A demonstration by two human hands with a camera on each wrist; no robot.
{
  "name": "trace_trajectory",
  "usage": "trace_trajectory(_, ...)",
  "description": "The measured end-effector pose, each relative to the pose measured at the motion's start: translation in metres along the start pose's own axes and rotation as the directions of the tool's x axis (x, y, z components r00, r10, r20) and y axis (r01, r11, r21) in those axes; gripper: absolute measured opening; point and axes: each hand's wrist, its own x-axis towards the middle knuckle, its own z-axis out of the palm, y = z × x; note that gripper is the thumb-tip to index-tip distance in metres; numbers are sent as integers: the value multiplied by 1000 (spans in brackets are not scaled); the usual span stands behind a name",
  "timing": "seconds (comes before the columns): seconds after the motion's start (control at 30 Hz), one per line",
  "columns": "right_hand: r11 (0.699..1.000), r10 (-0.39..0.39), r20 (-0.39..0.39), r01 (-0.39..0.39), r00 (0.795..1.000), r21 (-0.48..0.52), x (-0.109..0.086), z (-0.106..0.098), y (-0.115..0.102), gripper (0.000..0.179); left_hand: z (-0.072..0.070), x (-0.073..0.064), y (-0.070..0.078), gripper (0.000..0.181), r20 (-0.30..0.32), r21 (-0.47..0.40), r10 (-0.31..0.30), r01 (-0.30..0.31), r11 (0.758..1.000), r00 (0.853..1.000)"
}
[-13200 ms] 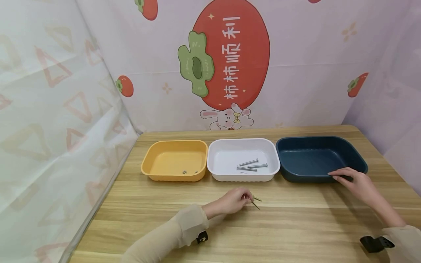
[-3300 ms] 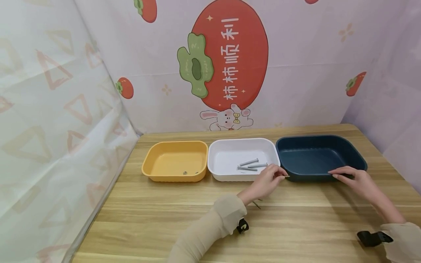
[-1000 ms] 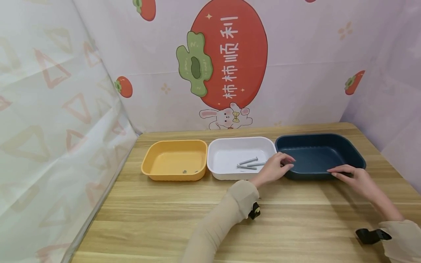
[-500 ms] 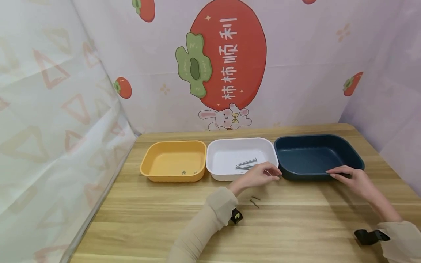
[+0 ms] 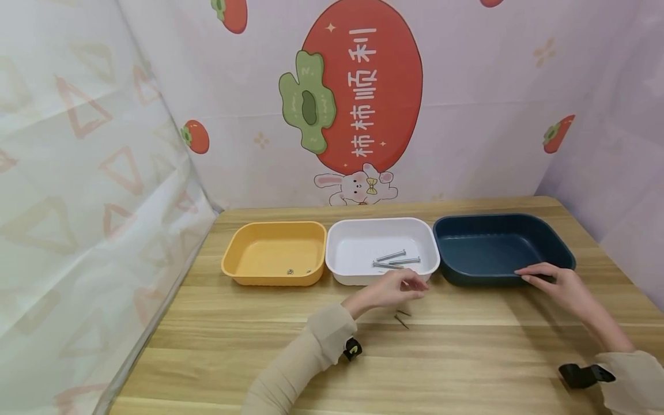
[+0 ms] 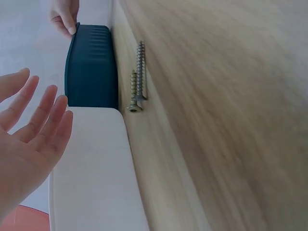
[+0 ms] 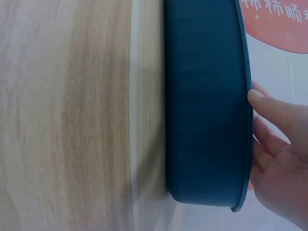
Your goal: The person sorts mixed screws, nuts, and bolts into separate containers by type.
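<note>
My left hand [image 5: 396, 288] hovers in front of the white tray [image 5: 342, 280], its fingers spread and relaxed with nothing in them; the left wrist view shows the bare palm and fingers [image 6: 48, 120]. Two screws lie on the table just below it: a brassy screw [image 6: 134, 94] with a socket in its head and a darker grey screw [image 6: 140, 72] alongside. My right hand [image 5: 560, 286] pinches the front rim of the dark blue tray [image 5: 482, 280], thumb outside and fingers over the inner side, as the right wrist view shows [image 7: 209, 106].
Several long silver bolts [image 5: 390, 255] lie in the white tray. A yellow tray [image 5: 275, 280] to the left holds small nuts [image 5: 290, 271]. The three trays stand in a row toward the back of the wooden table [image 5: 467, 357], before a printed cloth backdrop [image 5: 467, 144].
Earlier my left hand pinched a small screw near the dark blue tray, then reached over that tray's left end. Now it has drawn back left, without the screw. My right hand stays on the rim.
</note>
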Motion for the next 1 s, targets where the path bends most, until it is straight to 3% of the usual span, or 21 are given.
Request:
trace_trajectory(0.3, 1000, 8, 0, -8, 1000, 6, 1, -1, -9, 14, -1, -9, -8, 19, 83, 88, -29, 22, 996, 996)
trace_trajectory(0.57, 1000, 17, 3, -17, 1000, -7, 0, 0, -8, 14, 3, -15, -18, 15, 106, 184, -11, -8, 983, 994)
trace_trajectory(1.0, 1000, 25, 14, -25, 1000, 9, 1, -1, -8, 14, 6, -19, -23, 15, 127, 279, -37, 0, 960, 991)
